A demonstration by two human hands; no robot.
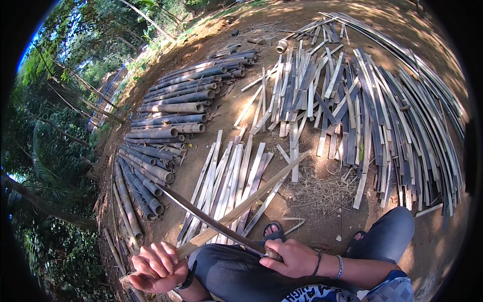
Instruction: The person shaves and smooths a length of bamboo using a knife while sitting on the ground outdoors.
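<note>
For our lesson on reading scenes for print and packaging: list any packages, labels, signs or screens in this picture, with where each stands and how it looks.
None of those show here: only bamboo poles, split strips and bare earth.
Nearest thing to print: the patterned blue-and-white cloth at the lower edge, below the right hand; its marks are too cut off to make out.

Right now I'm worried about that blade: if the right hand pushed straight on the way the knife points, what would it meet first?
Probably the bamboo strip held by the left hand; the long knife in the right hand already crosses it, though depth is unclear.
</note>
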